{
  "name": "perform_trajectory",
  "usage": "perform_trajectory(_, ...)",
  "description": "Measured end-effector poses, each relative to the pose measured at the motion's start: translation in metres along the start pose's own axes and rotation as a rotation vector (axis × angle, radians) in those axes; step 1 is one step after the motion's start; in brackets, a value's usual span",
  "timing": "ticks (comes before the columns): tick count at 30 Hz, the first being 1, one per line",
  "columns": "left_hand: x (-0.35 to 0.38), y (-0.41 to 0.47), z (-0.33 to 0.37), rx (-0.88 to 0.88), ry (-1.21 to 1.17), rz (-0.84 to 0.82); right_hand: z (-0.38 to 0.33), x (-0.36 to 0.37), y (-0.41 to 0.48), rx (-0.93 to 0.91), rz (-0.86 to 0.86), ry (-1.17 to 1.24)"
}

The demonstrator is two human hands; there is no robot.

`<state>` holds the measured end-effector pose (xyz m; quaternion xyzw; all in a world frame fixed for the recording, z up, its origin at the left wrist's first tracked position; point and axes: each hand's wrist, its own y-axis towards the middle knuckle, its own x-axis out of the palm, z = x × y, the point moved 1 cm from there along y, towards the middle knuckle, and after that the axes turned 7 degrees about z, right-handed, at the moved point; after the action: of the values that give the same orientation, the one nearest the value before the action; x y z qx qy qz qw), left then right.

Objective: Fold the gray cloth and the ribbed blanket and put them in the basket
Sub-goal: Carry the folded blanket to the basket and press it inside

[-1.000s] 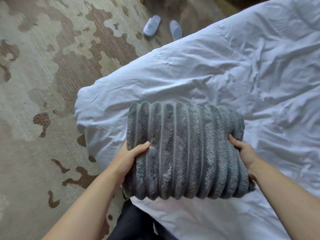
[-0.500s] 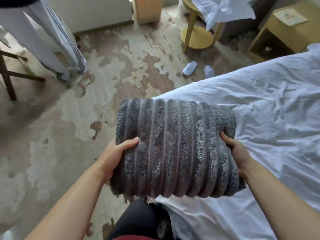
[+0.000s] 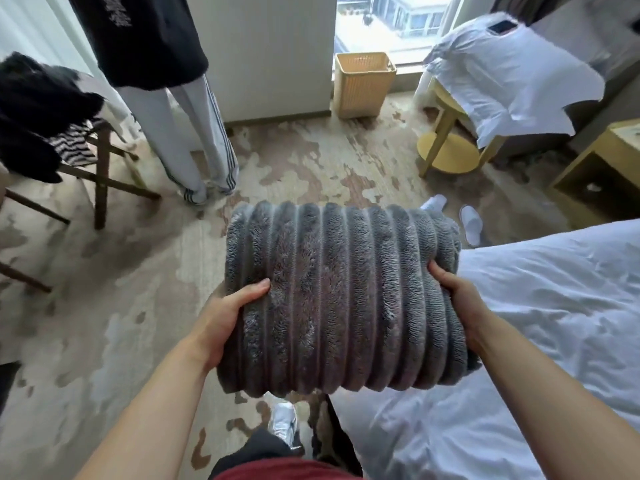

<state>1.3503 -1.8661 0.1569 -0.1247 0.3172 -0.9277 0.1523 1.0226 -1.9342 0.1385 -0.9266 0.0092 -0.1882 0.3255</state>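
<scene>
Grey ribbed blanket (image 3: 341, 299) clamped between left hand (image 3: 221, 322), right hand (image 3: 459, 299); fingers seemingly underneath.

One view only: a wide-angle camera at head height, facing forward and steeply down. Both forearms enter from the bottom edge, so the left hand (image 3: 221, 320) and right hand (image 3: 457, 299) sit close to the lens, with the folded ribbed blanket (image 3: 343, 299) filling the centre of frame. The bed (image 3: 554, 323) occupies the lower right, the patterned carpet (image 3: 104, 323) the left. Far field, top of frame: the basket (image 3: 362, 86) by the window, well apart from the hands. Straight edges bow toward the frame borders.
</scene>
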Motion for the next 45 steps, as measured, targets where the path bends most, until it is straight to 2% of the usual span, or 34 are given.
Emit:
perform_trajectory(6, 0.003, 0.095, 0.075, -0.008, 0.057, -0.069, -0.038, 0.043, 0.058, -0.019, 0.076, 0.054)
perform_trajectory(9, 0.029, 0.143, 0.104, -0.043, 0.093, -0.166, -0.063, 0.040, 0.088, -0.038, 0.127, 0.094)
perform_trajectory(13, 0.076, 0.222, 0.148, 0.006, 0.167, -0.224, -0.104, 0.037, 0.150, -0.089, 0.201, 0.156)
perform_trajectory(19, 0.145, 0.336, 0.250, 0.062, 0.230, -0.206, -0.195, 0.053, 0.273, -0.065, 0.217, 0.195)
perform_trajectory(25, 0.174, 0.418, 0.347, 0.114, 0.197, -0.158, -0.296, 0.101, 0.383, -0.013, 0.131, 0.150)
perform_trajectory(30, 0.196, 0.509, 0.411, 0.049, 0.138, -0.134, -0.367, 0.138, 0.480, 0.002, 0.090, 0.142)
perform_trajectory(34, 0.231, 0.605, 0.457, 0.059, 0.105, -0.152, -0.415, 0.152, 0.560, -0.022, 0.184, 0.120)
perform_trajectory(38, 0.279, 0.691, 0.510, 0.000, 0.169, -0.244, -0.467, 0.157, 0.623, 0.019, 0.253, 0.183)
perform_trajectory(41, 0.321, 0.751, 0.547, -0.030, 0.180, -0.308, -0.512, 0.150, 0.663, -0.037, 0.330, 0.159)
perform_trajectory(45, 0.380, 0.811, 0.582, -0.075, 0.220, -0.392, -0.562, 0.138, 0.704, -0.084, 0.343, 0.196)
